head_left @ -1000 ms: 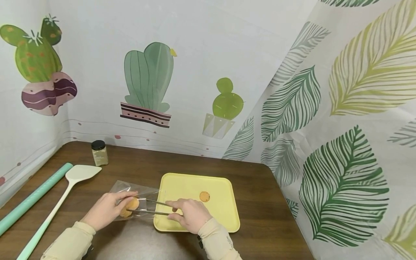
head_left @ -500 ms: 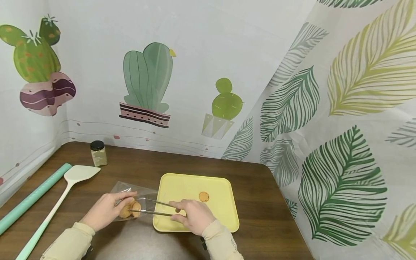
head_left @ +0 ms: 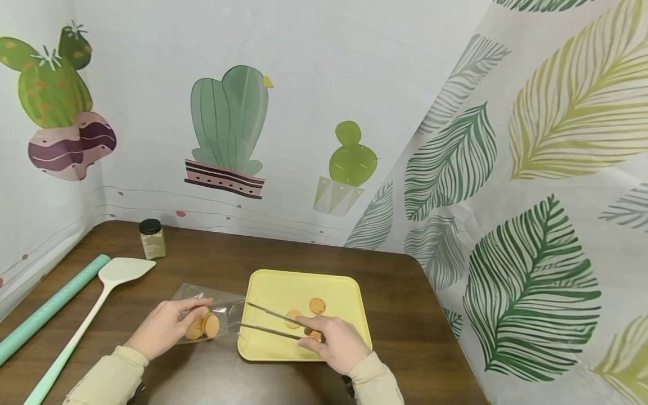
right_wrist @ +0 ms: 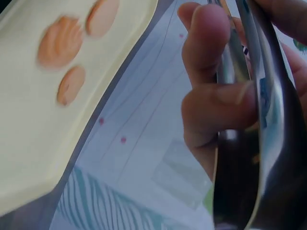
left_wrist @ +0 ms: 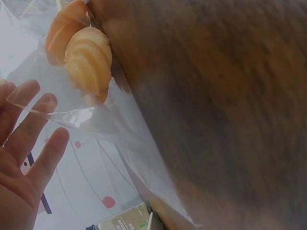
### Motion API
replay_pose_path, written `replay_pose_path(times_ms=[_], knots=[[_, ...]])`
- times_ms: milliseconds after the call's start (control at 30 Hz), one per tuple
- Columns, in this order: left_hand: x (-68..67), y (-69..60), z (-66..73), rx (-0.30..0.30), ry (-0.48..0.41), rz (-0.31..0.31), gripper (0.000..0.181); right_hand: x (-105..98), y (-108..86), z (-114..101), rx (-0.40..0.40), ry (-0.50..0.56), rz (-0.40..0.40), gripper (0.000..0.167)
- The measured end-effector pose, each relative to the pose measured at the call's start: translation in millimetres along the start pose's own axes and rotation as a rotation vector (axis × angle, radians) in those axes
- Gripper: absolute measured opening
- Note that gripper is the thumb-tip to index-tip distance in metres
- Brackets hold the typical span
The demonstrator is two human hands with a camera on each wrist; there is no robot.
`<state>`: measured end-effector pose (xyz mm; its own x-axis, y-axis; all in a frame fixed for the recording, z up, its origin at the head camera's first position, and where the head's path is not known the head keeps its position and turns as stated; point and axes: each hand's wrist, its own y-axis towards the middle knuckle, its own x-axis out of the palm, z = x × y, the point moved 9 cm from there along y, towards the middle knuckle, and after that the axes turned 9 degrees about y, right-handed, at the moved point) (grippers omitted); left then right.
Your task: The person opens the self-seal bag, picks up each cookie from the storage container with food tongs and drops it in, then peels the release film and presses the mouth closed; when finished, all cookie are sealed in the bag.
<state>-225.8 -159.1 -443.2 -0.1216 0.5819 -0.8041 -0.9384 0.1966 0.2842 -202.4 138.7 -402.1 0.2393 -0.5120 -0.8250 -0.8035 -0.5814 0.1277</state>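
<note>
Cookies [head_left: 211,325] lie in a clear bag [head_left: 225,305], lower left of the frame, and on the yellow tray [head_left: 283,287], lower centre; the left hand [head_left: 169,323] seemingly pinches the bag, the right hand [head_left: 338,342] grips tongs [head_left: 273,331], tips apart.

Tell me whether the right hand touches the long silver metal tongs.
Touching: the right wrist view shows fingers of the right hand curled against the long silver metal tongs.
</note>
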Motion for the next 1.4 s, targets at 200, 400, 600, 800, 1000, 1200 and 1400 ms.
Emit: replay_pose_path(times_ms=[200,400,600,800,1000,1200,1400], knots=[[2.1,0.3,-1.0,-0.006,-0.022,-0.017,0.026,-21,-25.5,15,0.042,0.025,0.035,0.047],[-0.3,0.7,0.4,0.015,0.0,0.014,0.024,-32,-44.6,40,0.14,0.034,0.055,0.051],[1.1,0.1,0.0,0.013,-0.008,0.005,0.025,-33,-55.2,58,0.197,0.048,0.042,0.054],[1.3,0.3,-0.2,0.015,-0.011,0.006,0.025,-31,-58.9,63,0.21,0.047,0.043,0.048],[0.4,0.8,0.8,0.018,-0.002,0.014,0.024,-30,-59.6,64,0.216,0.046,0.039,0.043],[-0.3,0.7,1.8,0.019,-0.008,0.015,0.024,-27,-60.1,67,0.22,0.032,0.038,0.043],[0.7,0.8,1.9,0.017,-0.016,-0.005,0.025,-23,-60.2,68,0.238,0.054,0.017,0.045]])
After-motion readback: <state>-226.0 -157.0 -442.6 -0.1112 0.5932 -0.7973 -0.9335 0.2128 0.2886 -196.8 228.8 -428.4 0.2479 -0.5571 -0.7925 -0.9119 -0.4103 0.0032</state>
